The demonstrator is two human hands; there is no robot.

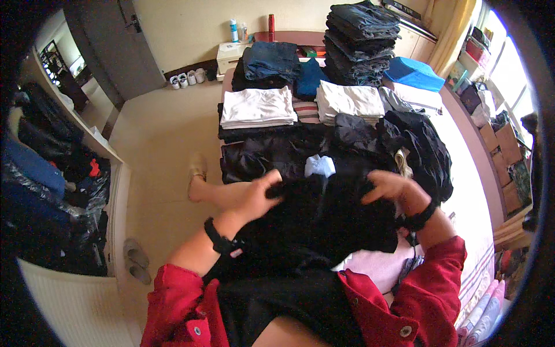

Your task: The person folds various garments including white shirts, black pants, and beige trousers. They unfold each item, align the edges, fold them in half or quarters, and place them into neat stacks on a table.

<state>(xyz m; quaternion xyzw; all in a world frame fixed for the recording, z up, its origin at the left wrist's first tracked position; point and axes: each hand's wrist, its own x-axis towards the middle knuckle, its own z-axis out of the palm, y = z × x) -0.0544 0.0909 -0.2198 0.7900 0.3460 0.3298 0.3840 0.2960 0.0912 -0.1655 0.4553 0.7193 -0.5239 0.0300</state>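
A black garment (321, 217) hangs spread before me, its lower part over my lap. My left hand (258, 197) pinches its upper left side between thumb and fingers. On the opposite side my right hand (390, 188) grips the cloth, slightly blurred, with the fingertips partly lost against the black. A small bunched pale cloth (320, 165) shows at the garment's top edge, between my hands. Just beyond lie dark folded clothes (269, 152), and a heap of black clothing (420, 147) is beside my right hand.
On the bed (470, 191) are white folded stacks (258, 106) (350, 100), folded jeans (271, 60), a tall denim pile (362, 41) and a blue fabric item (414, 73). An open wardrobe (117, 208) with clothes stands at left. Slippers (136, 260) lie on the floor.
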